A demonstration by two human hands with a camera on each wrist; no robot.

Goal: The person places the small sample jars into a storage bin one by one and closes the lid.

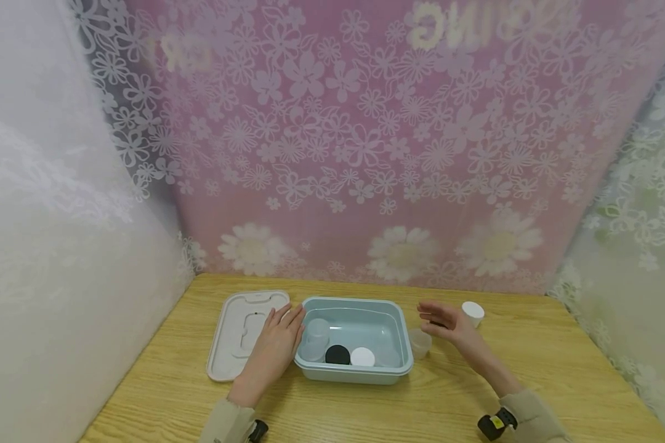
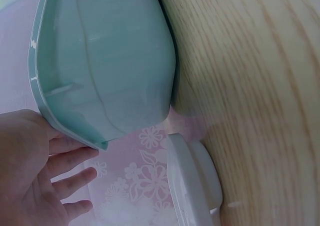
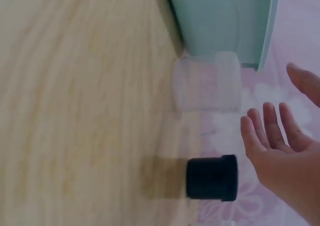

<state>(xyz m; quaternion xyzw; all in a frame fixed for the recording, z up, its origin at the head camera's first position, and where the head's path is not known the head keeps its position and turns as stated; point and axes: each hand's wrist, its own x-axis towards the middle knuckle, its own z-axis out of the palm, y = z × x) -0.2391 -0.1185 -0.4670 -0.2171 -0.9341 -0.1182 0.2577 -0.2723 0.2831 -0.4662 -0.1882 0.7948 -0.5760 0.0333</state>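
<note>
A pale blue tub [image 1: 354, 363] sits on the bench [image 1: 476, 394], long axis left to right, holding clear cups, a black lid [image 1: 337, 354] and a white lid [image 1: 362, 357]. The left hand [image 1: 277, 344] rests flat against its left rim; the right hand [image 1: 443, 321] hovers with fingers spread above a clear cup [image 1: 420, 342], holding nothing.

Glossy teal plastic tub [image 1: 401, 332], matt white plastic lid [image 1: 227, 351], smooth wood-grain table [image 1: 560, 375]

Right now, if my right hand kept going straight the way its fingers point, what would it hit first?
Probably the small clear cup beside the teal tub. The right hand points left toward both, fingers open, just above the cup; depth is unclear, so it might pass over and meet the tub's rim instead.
</note>
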